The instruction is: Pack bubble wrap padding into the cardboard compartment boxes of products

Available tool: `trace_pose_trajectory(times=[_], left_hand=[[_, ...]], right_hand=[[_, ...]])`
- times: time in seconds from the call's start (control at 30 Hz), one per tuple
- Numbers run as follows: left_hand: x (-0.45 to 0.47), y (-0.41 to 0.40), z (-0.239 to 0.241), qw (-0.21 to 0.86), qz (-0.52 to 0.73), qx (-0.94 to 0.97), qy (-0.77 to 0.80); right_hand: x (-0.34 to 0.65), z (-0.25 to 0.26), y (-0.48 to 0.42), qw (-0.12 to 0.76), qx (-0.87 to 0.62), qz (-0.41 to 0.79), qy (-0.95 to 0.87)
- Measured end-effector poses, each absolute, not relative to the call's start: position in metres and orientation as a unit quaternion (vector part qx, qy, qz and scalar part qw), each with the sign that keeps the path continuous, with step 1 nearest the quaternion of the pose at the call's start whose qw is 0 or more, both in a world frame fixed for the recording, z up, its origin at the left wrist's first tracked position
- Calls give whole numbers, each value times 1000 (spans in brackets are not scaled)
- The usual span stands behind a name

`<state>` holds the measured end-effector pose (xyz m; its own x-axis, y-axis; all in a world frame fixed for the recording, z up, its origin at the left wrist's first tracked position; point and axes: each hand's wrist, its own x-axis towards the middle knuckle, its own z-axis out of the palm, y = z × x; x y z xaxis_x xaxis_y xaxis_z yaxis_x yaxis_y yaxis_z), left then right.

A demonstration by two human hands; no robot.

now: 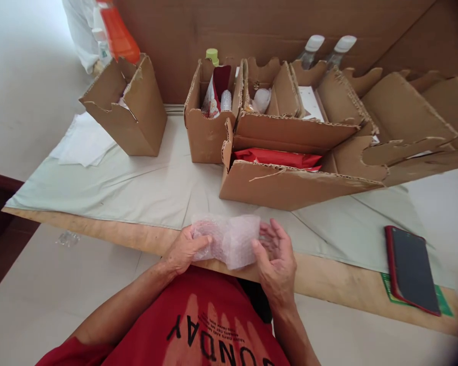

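A pinkish, see-through piece of bubble wrap [242, 239] is held at the table's front edge, close to my body. My left hand [185, 249] grips its left end, with the thumb lying on top and the fingers behind. At the right end, my right hand [277, 254] has its fingers spread and curved, its thumb close to the wrap's edge. I cannot tell whether that thumb touches the wrap. Whether anything lies inside the wrap is not clear.
Cardboard boxes stand behind my hands; the front one [259, 185] holds a red packet [278, 157]. A separate cardboard box [147, 117] is at left, near white sheets [84, 140] and an orange bottle [118, 33]. At right lies a phone [414, 267].
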<state>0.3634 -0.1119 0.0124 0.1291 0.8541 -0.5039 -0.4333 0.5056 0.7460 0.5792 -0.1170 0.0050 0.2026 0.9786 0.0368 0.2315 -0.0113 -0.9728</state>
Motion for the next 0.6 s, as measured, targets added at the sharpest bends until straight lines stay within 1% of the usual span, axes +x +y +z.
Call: trace_pose_trajectory(times=[0.07, 0.1, 0.2, 0.27, 0.3, 0.37, 0.47, 0.6], left_hand=[[367, -110, 12, 724, 445, 212, 483], [368, -109, 13, 729, 442, 215, 476], [373, -109, 17, 750, 430, 215, 454], [375, -111, 18, 768, 420, 192, 444], [375, -113, 19, 777, 414, 177, 441], [369, -114, 20, 787, 404, 161, 438], [348, -109, 24, 763, 405, 200, 463], [313, -91, 34, 670, 390, 313, 549]], right_hand=[[589, 8, -121, 491, -608, 297, -549], [593, 10, -124, 474, -600, 289, -576], [594, 16, -133, 381, -562, 349, -646], [589, 16, -134, 359, -575, 360, -641], [586, 15, -133, 372, -596, 351, -620], [586, 13, -129, 431, -638, 311, -556], [598, 13, -125, 501, -671, 271, -475], [611, 13, -128, 518, -652, 355, -425]])
